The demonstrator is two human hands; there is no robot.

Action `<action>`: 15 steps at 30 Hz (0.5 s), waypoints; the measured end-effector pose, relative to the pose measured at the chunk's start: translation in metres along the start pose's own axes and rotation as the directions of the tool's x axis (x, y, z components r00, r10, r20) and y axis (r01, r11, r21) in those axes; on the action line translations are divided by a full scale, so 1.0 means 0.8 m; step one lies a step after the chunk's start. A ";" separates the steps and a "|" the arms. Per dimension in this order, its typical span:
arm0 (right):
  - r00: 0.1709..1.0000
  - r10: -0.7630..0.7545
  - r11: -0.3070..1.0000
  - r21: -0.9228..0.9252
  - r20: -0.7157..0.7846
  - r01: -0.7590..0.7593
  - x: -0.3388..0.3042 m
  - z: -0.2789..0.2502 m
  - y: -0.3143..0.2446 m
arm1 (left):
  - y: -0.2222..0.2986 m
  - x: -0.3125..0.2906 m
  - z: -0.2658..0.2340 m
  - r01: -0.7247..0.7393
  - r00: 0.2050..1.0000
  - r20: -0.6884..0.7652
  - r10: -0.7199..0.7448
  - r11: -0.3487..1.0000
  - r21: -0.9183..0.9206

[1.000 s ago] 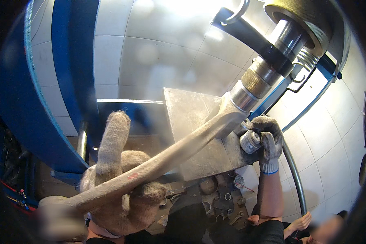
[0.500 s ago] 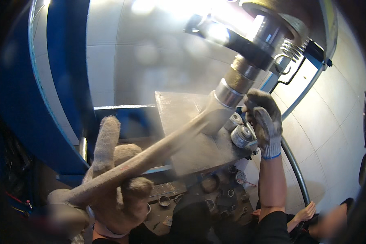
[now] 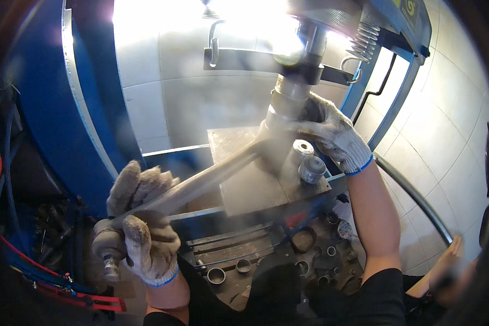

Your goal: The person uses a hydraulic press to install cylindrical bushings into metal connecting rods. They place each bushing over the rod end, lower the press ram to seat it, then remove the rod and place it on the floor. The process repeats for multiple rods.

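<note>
Grips the dusty suspension arm (image 3: 214,175) between thumb and fingers of the left gloved hand (image 3: 156,239), by its ball-joint end, to the left of the steel plate (image 3: 247,196). Clasps the metal sleeve (image 3: 283,106) at the arm's upper end with the curled fingers of the right gloved hand (image 3: 336,133), above the plate, over two cylindrical bushings (image 3: 312,170) on the plate's right part.

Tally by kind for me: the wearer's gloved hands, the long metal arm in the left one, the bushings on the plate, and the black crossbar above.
Gloved hands: 2 (left hand, right hand)
Metal arm: 1
Bushings: 2
Black crossbar: 1
Total: 6
</note>
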State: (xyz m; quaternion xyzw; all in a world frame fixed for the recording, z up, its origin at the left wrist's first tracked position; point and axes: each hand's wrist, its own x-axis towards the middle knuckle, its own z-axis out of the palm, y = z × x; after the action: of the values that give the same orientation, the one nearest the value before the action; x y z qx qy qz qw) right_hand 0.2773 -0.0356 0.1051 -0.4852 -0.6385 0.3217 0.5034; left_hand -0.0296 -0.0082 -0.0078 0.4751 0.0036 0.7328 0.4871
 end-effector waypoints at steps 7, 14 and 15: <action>0.981 0.058 0.997 0.070 -0.184 -0.046 0.003 0.045 -0.007 | -0.010 0.006 0.004 -0.009 0.993 0.118 0.033 0.981 -0.195; 0.994 -0.014 0.988 0.151 -0.110 0.031 -0.019 0.003 -0.014 | -0.005 0.004 0.001 -0.020 0.995 0.092 0.028 0.996 -0.082; 0.997 -0.046 0.985 0.164 -0.064 0.056 -0.021 -0.001 -0.011 | -0.006 0.004 0.000 -0.026 0.995 0.092 0.032 0.998 -0.060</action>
State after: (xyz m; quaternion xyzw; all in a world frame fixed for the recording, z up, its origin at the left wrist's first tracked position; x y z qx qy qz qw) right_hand 0.2758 -0.0541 0.1074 -0.4348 -0.6064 0.3459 0.5688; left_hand -0.0266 -0.0037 -0.0079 0.4943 -0.0473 0.7167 0.4897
